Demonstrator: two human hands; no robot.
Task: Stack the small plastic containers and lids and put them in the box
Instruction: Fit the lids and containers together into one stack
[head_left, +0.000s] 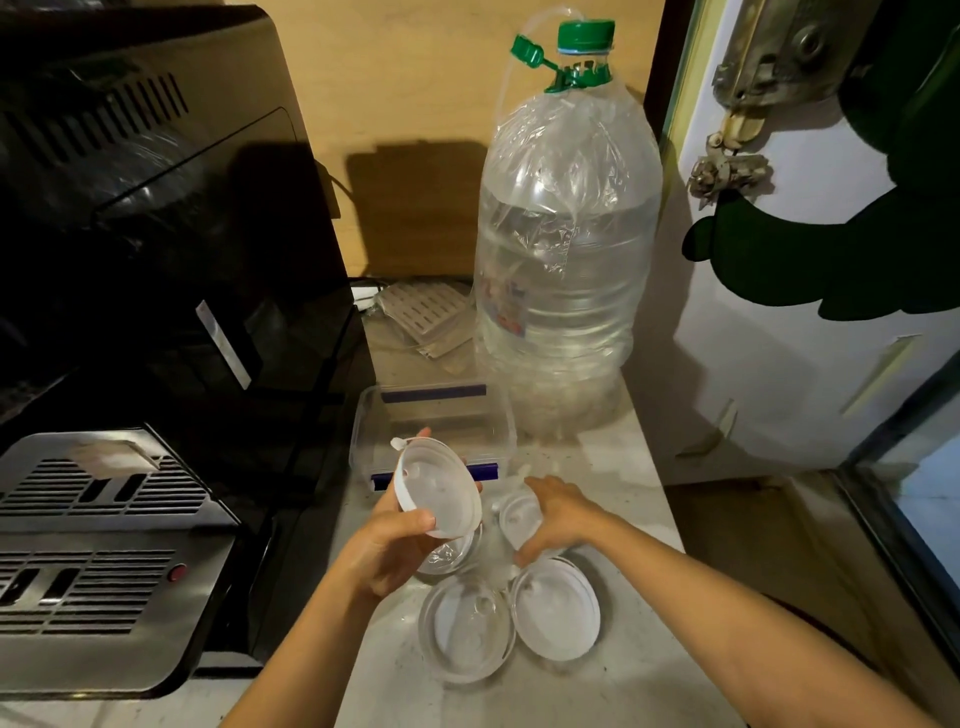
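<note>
- Head view: the left hand holds one round white lid up above the table, its grip clamped on the rim with the thumb at the near edge and fingers behind; I judge it is raised to free it for stacking.
- That lid is tilted, its hollow face turned toward the camera and a little rightward; being round it has no real long axis, but a small tab sticks out at its upper left.
- The right hand lies palm-down over a second lid on the table, fingers curled round its edge; whether the grip is fully closed on it I cannot tell.
- Two more lids, near lid and right lid, lie flat just beside each other, hollow side up, close to the person and within easy reach.
- The clear box with blue clips sits open just beyond the hands, in front of the big water bottle, ready to receive the stack; nothing shows inside it yet.
</note>
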